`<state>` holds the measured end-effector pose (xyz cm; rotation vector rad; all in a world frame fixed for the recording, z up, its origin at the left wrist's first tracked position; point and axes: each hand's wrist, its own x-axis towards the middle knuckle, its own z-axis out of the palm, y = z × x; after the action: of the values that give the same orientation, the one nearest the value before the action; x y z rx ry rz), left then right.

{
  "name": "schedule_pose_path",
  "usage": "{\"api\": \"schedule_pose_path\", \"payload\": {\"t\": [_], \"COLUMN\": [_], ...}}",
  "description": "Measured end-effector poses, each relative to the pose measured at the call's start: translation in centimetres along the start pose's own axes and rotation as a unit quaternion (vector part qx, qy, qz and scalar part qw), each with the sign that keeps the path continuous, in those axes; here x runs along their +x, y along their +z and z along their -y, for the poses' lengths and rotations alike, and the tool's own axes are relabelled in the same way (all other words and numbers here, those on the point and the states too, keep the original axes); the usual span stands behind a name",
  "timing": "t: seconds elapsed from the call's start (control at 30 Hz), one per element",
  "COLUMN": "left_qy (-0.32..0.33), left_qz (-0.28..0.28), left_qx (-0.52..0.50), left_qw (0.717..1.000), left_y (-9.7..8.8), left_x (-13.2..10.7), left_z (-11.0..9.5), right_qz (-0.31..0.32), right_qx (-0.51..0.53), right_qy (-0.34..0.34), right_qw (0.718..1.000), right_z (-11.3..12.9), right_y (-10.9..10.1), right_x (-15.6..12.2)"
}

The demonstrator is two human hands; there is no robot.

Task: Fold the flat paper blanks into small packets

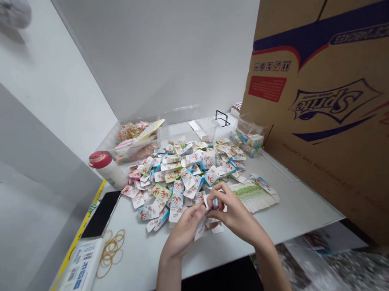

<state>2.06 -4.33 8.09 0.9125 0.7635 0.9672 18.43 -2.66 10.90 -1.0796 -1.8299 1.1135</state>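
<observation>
Dozens of small printed packets [186, 172] lie heaped on the white worktop [148, 258] in your head view; at the heap's near edge your left hand [186, 231] and right hand [233, 213] meet, the fingers of both clamped on a small bundle [207, 208] of those packets, held just above the surface; you seem to be squaring or binding it, though the fingertip work is too small to tell; a fanned row of stacked packets [253, 194] lies just beside your right hand; loose rubber bands [111, 251] lie well to the left, near a phone [101, 215]; the next move calls for a steady pinch so no packet slips out.
</observation>
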Motion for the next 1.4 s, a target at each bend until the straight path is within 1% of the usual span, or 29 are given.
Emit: {"api": "schedule_pose_path", "payload": {"t": [0.07,0.1,0.13,0.23,0.37,0.5,0.6,0.67,0.73,0.8,0.83,0.87,0.93,1.0,1.07,1.13,1.27,1.33,1.4], "left_qy": [0.003,0.004,0.009,0.024,0.035,0.053,0.061,0.076,0.095,0.098,0.097,0.096,0.084,0.059,0.026,0.021,0.048,0.052,0.054], "left_qz": [0.046,0.058,0.059,0.010,-0.063,-0.130,-0.185,-0.201,-0.205,-0.197,-0.181,-0.156,-0.080,-0.006,0.028,0.018,-0.038,-0.043,-0.037], "left_qx": [0.013,0.024,0.036,0.081,0.128,0.213,0.251,0.268,0.277,0.265,0.255,0.244,0.216,0.194,0.188,0.195,0.184,0.175,0.182], "left_qw": [0.999,0.998,0.998,0.996,0.989,0.967,0.948,0.939,0.934,0.939,0.945,0.952,0.969,0.979,0.981,0.980,0.981,0.982,0.981], "left_y": [-0.2,-0.2,-0.3,-0.3,-0.3,-0.3,-0.1,0.1,0.4,0.6,0.5,0.4,0.1,-0.3,-0.5,-0.6,-0.7,-0.8,-0.8], "left_x": [-0.1,-0.1,-0.2,-0.1,0.5,0.9,1.1,1.2,1.2,1.0,0.9,0.7,0.2,-0.2,-0.3,-0.1,0.4,0.4,0.2], "left_z": [-0.2,-0.3,-0.4,-0.3,0.3,0.6,0.6,0.6,0.5,0.3,0.2,0.0,-0.5,-1.0,-1.3,-1.4,-0.9,-0.8,-0.9], "right_qz": [0.011,0.016,0.022,0.046,0.061,0.060,0.060,0.071,0.081,0.075,0.066,0.054,0.033,0.026,0.035,0.051,0.094,0.113,0.115], "right_qx": [-0.006,-0.009,-0.011,-0.013,-0.043,-0.064,-0.066,-0.063,-0.055,-0.052,-0.051,-0.048,-0.033,-0.023,-0.023,-0.020,0.017,0.048,0.083], "right_qy": [-0.006,-0.009,-0.012,-0.005,0.012,0.004,0.001,0.002,0.003,0.000,-0.001,-0.001,0.003,0.006,0.006,0.005,-0.018,-0.026,-0.015], "right_qw": [1.000,1.000,1.000,0.999,0.997,0.996,0.996,0.996,0.995,0.996,0.997,0.997,0.999,0.999,0.999,0.998,0.995,0.992,0.990], "right_z": [0.1,0.2,0.3,0.3,-0.2,-0.6,-0.7,-0.6,-0.5,-0.4,-0.4,-0.4,-0.4,-0.5,-0.6,-0.9,-1.3,-1.5,-1.7], "right_y": [0.0,-0.1,-0.1,-0.2,0.0,0.3,0.2,0.0,-0.2,-0.4,-0.5,-0.6,-0.8,-1.0,-1.2,-1.4,-1.9,-2.2,-2.4], "right_x": [-0.1,-0.2,-0.2,-0.3,-0.4,-0.3,-0.2,-0.2,-0.3,-0.3,-0.3,-0.4,-0.4,-0.4,-0.3,-0.2,0.0,0.1,0.1]}}
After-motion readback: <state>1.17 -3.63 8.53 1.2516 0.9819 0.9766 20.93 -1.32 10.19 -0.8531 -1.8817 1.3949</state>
